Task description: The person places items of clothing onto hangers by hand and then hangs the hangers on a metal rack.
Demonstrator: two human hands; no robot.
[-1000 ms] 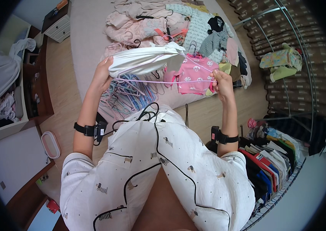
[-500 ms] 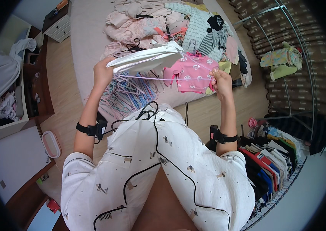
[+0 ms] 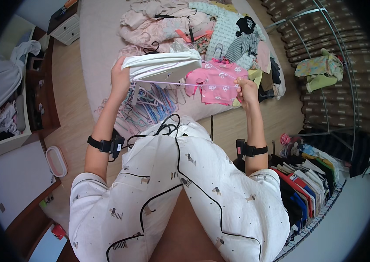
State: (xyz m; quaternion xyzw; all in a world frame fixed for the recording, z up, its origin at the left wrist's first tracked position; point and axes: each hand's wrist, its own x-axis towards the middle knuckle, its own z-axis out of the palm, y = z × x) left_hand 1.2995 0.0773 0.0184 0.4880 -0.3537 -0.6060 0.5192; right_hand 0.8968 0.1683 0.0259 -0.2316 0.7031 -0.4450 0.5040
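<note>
My left hand (image 3: 120, 78) is closed on the left end of a white garment (image 3: 161, 65), fingers curled around the bunched cloth. It sits upper centre of the frame, above the bed (image 3: 102, 39). My right hand (image 3: 246, 89) is shut in a pinch on the right tip of a thin pale hanger (image 3: 180, 83), which runs as a line from hand to hand under the cloth.

Against half a second ago: garment now lies flatter and a little lower, its right end no longer tilted up. Left hand has shifted slightly lower; right hand is about unchanged.

Behind the hanger line, a pink sweater (image 3: 217, 83) lies on the bed at centre frame. A heap of coloured hangers (image 3: 150, 105) lies below my left hand, at the bed edge. Folded clothes (image 3: 307, 174) are stacked on a rack at lower right.
</note>
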